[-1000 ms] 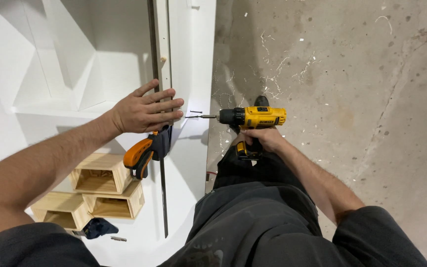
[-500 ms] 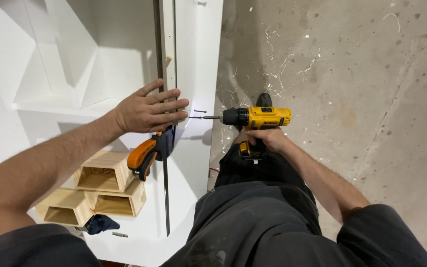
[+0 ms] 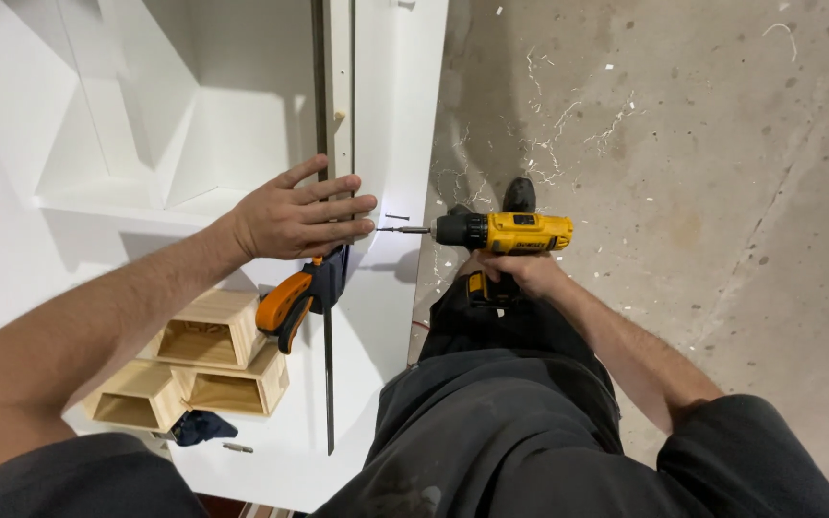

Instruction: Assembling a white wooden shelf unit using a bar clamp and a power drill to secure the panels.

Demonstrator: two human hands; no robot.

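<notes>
Drill at the cabinet panel

Near my lap, my right hand (image 3: 520,273) grips the yellow drill (image 3: 501,233), its bit (image 3: 403,230) level and aimed at the white panel (image 3: 390,144). My left hand (image 3: 299,219) lies open and flat on that panel's edge, just above an orange-handled clamp (image 3: 295,299). Wooden boxes (image 3: 203,360) sit below; concrete floor (image 3: 683,125) stretches beyond.

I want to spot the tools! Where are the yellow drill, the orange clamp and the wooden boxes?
yellow drill (image 3: 515,232), head view, on its yellow body.
orange clamp (image 3: 285,305), head view, on its orange handle.
wooden boxes (image 3: 215,327), head view, on the top box's front.
</notes>
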